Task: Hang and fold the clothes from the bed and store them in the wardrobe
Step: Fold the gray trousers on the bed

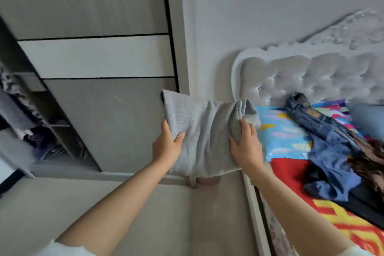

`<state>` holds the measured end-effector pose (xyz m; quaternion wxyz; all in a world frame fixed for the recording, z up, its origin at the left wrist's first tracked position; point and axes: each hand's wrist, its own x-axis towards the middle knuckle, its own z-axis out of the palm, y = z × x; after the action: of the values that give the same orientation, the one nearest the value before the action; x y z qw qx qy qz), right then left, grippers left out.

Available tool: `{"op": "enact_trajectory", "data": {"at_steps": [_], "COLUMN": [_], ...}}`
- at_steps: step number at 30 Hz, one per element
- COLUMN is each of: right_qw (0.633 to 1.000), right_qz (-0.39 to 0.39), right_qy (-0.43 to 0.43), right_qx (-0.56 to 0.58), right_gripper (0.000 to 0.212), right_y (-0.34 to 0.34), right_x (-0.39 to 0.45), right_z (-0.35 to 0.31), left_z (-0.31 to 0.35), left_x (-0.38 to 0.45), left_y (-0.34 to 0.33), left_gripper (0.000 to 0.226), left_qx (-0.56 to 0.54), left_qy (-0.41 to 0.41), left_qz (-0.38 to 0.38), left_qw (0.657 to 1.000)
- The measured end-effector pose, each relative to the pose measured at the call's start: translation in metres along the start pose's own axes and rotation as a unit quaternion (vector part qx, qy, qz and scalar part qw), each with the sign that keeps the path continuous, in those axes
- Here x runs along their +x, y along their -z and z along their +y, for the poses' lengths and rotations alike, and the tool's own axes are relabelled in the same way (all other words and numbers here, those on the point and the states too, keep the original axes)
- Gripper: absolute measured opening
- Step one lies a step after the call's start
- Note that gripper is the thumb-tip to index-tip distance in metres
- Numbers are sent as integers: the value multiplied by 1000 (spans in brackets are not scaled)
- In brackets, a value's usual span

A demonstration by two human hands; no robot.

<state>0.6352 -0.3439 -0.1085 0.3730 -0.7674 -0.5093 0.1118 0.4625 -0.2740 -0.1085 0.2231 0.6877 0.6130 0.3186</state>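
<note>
While both hands, left (167, 147) and right (246, 147), clamp their grip on the folded grey knit garment (204, 131) between bed (291, 170) and open wardrobe (39, 127), I judge shelving it comes next.

- folded garment (204, 137) held between both hands: light grey, fine knit texture
- jeans (324, 131) right of right hand (246, 147): dark blue denim, tan patch
- bedsheet (284, 131) just right of right hand: bright blue, red, yellow, multicolour shapes
- brown garment (367, 158) far right
- headboard (307, 75) above right hand: pale grey, tufted
- wardrobe door (93, 56) above left hand (167, 147): grey panels, black lines
- floor (197, 214) between forearms: grey
</note>
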Motion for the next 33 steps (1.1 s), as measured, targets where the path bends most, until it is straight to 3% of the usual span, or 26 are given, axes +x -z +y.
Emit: {"op": "enact_trajectory", "data": {"at_steps": [7, 20, 22, 27, 29, 33], "right_qw": [990, 959, 951, 921, 912, 899], "right_qz": [-31, -115, -136, -179, -189, -202], "right_qy": [138, 256, 273, 336, 352, 375], "right_qx": [-21, 37, 46, 81, 94, 103], "right_gripper": [52, 52, 50, 39, 41, 50], "right_y": [-87, -267, -291, -367, -398, -476], "right_x": [21, 156, 183, 240, 250, 258], "right_z": [-125, -329, -357, -450, -482, -560], "left_z": [-95, -206, -221, -271, -295, -373], "left_x": [47, 221, 245, 312, 330, 375], "left_y": [107, 265, 283, 347, 373, 431], "left_gripper": [63, 47, 43, 37, 32, 44], "left_qx": [-7, -43, -105, -310, -329, -323], "left_qy": [64, 137, 167, 227, 244, 262], "left_qz": [50, 188, 211, 264, 276, 294], "left_qw": [997, 972, 957, 885, 870, 860]}}
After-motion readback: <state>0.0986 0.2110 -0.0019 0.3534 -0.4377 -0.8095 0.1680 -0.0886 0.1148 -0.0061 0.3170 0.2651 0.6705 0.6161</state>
